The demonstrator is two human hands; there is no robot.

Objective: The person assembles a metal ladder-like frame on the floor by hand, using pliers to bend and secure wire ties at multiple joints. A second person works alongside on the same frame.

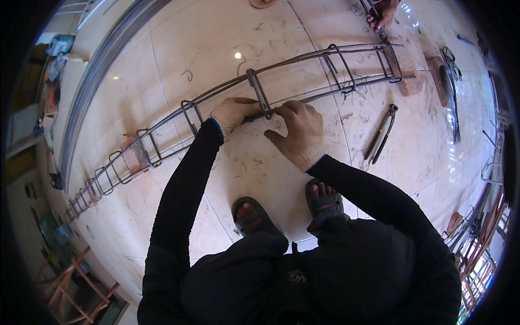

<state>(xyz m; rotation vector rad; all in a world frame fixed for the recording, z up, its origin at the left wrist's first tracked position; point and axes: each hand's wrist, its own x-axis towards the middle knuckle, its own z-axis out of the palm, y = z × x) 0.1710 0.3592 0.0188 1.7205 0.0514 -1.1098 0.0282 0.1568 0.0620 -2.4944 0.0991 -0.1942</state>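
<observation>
- Feet first: your two dark open-toed sandals (287, 208) stand on the pale glossy tiled floor (216, 49), just behind the work.
- Your left hand (234, 114) is curled almost closed over the near bar of the long grey steel rebar cage (303, 73), just left of a rectangular steel stirrup (259, 92); whether it clamps the bar or only rests on it, you cannot tell.
- Your right hand (299, 132) lies knuckles up just right of that stirrup, fingers bent towards the joint; its fingertips are hidden, so anything pinched there, such as tie wire, cannot be made out.
- The cage runs left to right across the floor, propped on reddish bricks (132, 157) near its left part and at its right end. It looks stiff and heavy, probably rough, not fragile. Judge it best held on the long bars beside a stirrup, where both hands sit.
- Dark metal pincers (382, 135) lie on the tiles to your right, apart from the cage.
- Farther off, another person's hand (382, 13) works at the cage's right end, cut off by the rim.
- The cage's far left end shrinks into the fisheye bend, so its stirrups blur together.
</observation>
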